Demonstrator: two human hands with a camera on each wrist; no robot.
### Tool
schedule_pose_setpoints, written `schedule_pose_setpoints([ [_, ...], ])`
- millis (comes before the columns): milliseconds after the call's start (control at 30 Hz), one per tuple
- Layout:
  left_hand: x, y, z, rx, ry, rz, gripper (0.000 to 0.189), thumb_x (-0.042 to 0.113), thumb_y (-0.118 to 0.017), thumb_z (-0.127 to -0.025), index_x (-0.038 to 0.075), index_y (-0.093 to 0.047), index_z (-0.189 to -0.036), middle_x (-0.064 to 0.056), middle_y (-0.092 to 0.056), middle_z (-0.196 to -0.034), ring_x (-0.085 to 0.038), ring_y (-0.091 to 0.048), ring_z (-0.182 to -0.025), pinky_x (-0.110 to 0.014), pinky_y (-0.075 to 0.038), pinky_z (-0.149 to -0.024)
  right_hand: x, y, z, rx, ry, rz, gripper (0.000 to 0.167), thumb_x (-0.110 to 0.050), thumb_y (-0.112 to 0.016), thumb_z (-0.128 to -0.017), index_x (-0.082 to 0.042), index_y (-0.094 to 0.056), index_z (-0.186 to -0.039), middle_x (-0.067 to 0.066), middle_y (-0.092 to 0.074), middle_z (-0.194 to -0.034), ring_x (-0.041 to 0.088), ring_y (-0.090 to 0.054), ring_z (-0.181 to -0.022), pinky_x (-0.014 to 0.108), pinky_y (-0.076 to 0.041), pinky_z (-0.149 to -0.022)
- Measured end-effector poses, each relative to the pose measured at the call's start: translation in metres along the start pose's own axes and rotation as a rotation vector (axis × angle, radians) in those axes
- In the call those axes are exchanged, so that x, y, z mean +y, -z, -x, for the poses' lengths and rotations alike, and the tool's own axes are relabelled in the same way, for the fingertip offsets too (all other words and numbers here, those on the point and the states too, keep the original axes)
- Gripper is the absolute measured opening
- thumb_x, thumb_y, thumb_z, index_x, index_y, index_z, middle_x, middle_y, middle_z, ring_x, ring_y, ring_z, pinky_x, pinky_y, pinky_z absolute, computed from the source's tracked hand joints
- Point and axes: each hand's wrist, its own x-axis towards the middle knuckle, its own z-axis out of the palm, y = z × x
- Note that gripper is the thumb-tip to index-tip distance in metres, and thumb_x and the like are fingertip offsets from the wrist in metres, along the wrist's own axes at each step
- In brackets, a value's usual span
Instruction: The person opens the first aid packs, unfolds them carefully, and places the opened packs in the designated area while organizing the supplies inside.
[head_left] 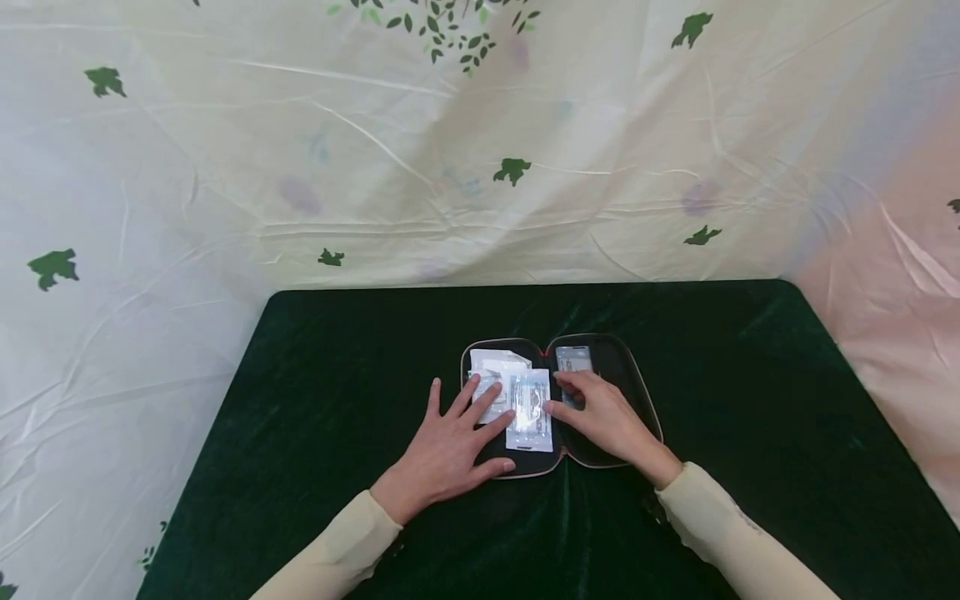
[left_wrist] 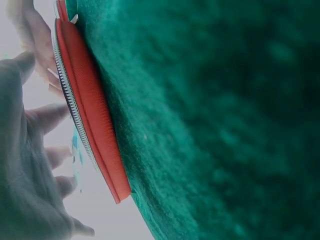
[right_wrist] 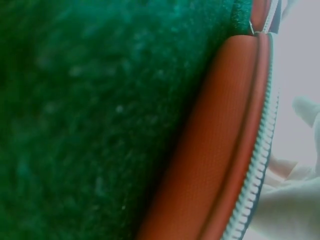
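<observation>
Here, textured red case (left_wrist: 94, 110), glossy packets (head_left: 530, 412), left hand (head_left: 448, 446) spread, right hand (head_left: 606, 414) curved, grip unclear

One left hand (head_left: 453, 446), one right hand (head_left: 606, 418), one case (head_left: 621, 371), one table (head_left: 360, 375)
Around the case's middle there are — at least — two white packets (head_left: 529, 417) toward 9 o'clock, one grey packet (head_left: 573, 357) toward 1, two pale sleeves (head_left: 341, 537) toward 8 and 4.
</observation>
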Motion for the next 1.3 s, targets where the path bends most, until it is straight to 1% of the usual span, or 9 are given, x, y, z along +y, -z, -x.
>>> schedule_pose_setpoints([
  [233, 0.000, 0.000, 0.000, -0.005, 0.003, 0.011, 0.079, 0.081, -0.021, -0.097, 0.037, -0.038, -0.160, -0.002, -0.010, -0.174, -0.033, 0.001, -0.159, -0.073, -0.001, -0.118, -0.002, -0.001, -0.001, -0.007, -0.015, 0.036, 0.059, -0.045, -0.071, -0.097, -0.009, -0.061, -0.142, 0.018, -0.057, -0.139, 0.032, -0.061, -0.116, 0.054, -0.052, -0.096],
  [367, 0.000, 0.001, 0.000, -0.011, 0.002, 0.017, 0.079, 0.081, -0.021, -0.097, 0.037, -0.038, -0.160, -0.002, -0.009, -0.174, -0.034, 0.002, -0.159, -0.073, -0.001, -0.118, -0.003, -0.002, -0.001, -0.011, -0.012, 0.020, 0.060, -0.046, -0.071, -0.097, -0.010, -0.060, -0.144, 0.017, -0.057, -0.138, 0.032, -0.061, -0.116, 0.053, -0.053, -0.094],
  [533, 0.001, 0.002, 0.000, -0.012, 0.001, 0.017, 0.079, 0.081, -0.021, -0.097, 0.037, -0.039, -0.160, -0.002, -0.009, -0.174, -0.034, 0.002, -0.159, -0.073, 0.000, -0.118, -0.005, -0.003, -0.001, 0.000, 0.018, -0.011, 0.060, -0.045, -0.071, -0.097, -0.011, -0.059, -0.146, 0.015, -0.059, -0.136, 0.031, -0.061, -0.115, 0.051, -0.053, -0.092],
  [700, 0.001, 0.002, 0.001, -0.003, 0.000, 0.020, 0.079, 0.081, -0.022, -0.098, 0.036, -0.040, -0.160, -0.003, -0.010, -0.174, -0.034, 0.002, -0.159, -0.074, 0.000, -0.118, -0.007, -0.006, -0.002, 0.027, 0.049, -0.052, 0.051, -0.030, -0.073, -0.098, -0.008, -0.061, -0.142, 0.007, -0.067, -0.118, 0.019, -0.063, -0.099, 0.041, -0.054, -0.086],
  [800, 0.002, 0.002, 0.001, 0.003, 0.001, 0.021, 0.079, 0.081, -0.023, -0.097, 0.035, -0.041, -0.159, -0.003, -0.011, -0.174, -0.034, 0.002, -0.159, -0.074, 0.000, -0.118, -0.009, -0.007, -0.002, 0.041, 0.055, -0.079, 0.047, -0.023, -0.072, -0.098, -0.007, -0.061, -0.141, 0.004, -0.068, -0.110, 0.014, -0.064, -0.092, 0.037, -0.053, -0.083],
  [1067, 0.001, 0.002, 0.000, -0.007, 0.006, 0.018, 0.080, 0.082, -0.022, -0.097, 0.036, -0.040, -0.160, -0.003, -0.010, -0.174, -0.034, 0.002, -0.159, -0.074, 0.000, -0.118, -0.013, -0.010, -0.003, 0.055, 0.050, -0.127, 0.045, -0.019, -0.071, -0.099, -0.007, -0.059, -0.141, 0.007, -0.071, -0.114, 0.016, -0.069, -0.096, 0.043, -0.057, -0.089],
  [1300, 0.002, 0.003, 0.000, -0.013, 0.006, 0.020, 0.080, 0.082, -0.022, -0.097, 0.036, -0.039, -0.160, -0.003, -0.009, -0.174, -0.035, 0.002, -0.159, -0.073, 0.000, -0.118, -0.015, -0.011, -0.003, 0.052, 0.045, -0.171, 0.049, -0.015, -0.071, -0.098, -0.007, -0.056, -0.144, 0.007, -0.070, -0.114, 0.014, -0.070, -0.093, 0.039, -0.058, -0.084],
])
